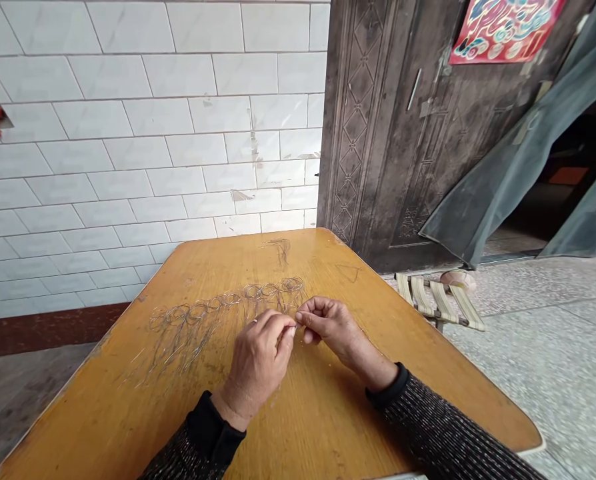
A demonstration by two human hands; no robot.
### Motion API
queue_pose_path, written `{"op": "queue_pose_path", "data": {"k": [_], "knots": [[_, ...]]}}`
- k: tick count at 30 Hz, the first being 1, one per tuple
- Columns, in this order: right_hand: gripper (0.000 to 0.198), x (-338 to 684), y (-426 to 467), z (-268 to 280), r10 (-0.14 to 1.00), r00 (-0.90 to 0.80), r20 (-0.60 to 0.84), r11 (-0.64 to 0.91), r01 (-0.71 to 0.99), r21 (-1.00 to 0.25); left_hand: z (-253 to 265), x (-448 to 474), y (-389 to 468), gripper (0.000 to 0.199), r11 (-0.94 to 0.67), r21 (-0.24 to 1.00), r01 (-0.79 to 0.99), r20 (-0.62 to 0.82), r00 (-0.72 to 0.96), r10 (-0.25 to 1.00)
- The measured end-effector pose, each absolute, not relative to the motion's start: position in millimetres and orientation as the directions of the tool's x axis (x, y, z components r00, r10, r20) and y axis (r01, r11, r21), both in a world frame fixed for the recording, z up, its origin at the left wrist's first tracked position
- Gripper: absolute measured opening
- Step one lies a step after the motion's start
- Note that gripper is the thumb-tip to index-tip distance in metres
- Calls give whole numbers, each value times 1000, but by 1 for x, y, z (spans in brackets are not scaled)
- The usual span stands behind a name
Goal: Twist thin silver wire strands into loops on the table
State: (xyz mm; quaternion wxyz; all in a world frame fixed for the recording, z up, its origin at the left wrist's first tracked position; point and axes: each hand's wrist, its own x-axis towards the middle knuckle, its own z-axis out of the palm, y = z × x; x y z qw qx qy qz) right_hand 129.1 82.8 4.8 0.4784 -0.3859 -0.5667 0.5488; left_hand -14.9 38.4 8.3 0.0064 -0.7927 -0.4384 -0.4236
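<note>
My left hand [263, 360] and my right hand [331, 328] meet above the middle of the table, fingertips nearly touching. Each is closed in a pinch. A short dark bit of thin wire [295, 325] shows between the fingertips; most of it is hidden by the fingers. Just beyond my hands, a row of thin wire loops with long loose tails [198, 310] lies across the table, running from the left toward the centre. Farther back is a small bunch of loose thin wires [283, 250].
The wooden table [328, 413] has rounded corners and meets a white tiled wall [178, 120]. A bent wire [349, 272] lies at its right. A strap-topped stool [438, 300] stands beside the right edge, near a dark carved door [373, 133] and a grey curtain [518, 153].
</note>
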Motion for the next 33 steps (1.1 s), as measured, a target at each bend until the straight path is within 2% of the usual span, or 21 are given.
{"op": "queue_pose_path", "data": {"k": [2, 3, 5, 7, 12, 16, 24, 33], "knots": [[22, 129, 83, 4, 957, -244, 158, 133, -113, -985, 2, -12, 42, 11, -503, 669, 547, 469, 213, 857], [22, 129, 83, 3, 952, -251, 174, 148, -121, -982, 0, -10, 44, 11, -428, 784, 450, 367, 220, 904], [24, 130, 83, 4, 943, -275, 186, 155, -129, -979, -2, -8, 46, 12, -304, 900, 312, 237, 236, 943], [26, 133, 84, 5, 930, -321, 178, 141, -135, -981, -3, -8, 47, 15, -261, 919, 296, 202, 216, 955], [30, 143, 86, 7, 861, -488, 142, 72, -159, -985, -6, -10, 47, 14, -289, 873, 393, 208, 237, 949], [31, 147, 86, 7, 823, -562, 82, -39, -201, -979, -7, -10, 48, 14, -300, 865, 401, 209, 257, 944], [28, 147, 87, 7, 807, -587, -56, -249, -253, -935, -7, -11, 47, 15, -270, 900, 342, 187, 259, 948], [20, 149, 85, 9, 810, -576, -106, -303, -257, -918, -8, -11, 46, 14, -230, 932, 278, 152, 276, 949]]}}
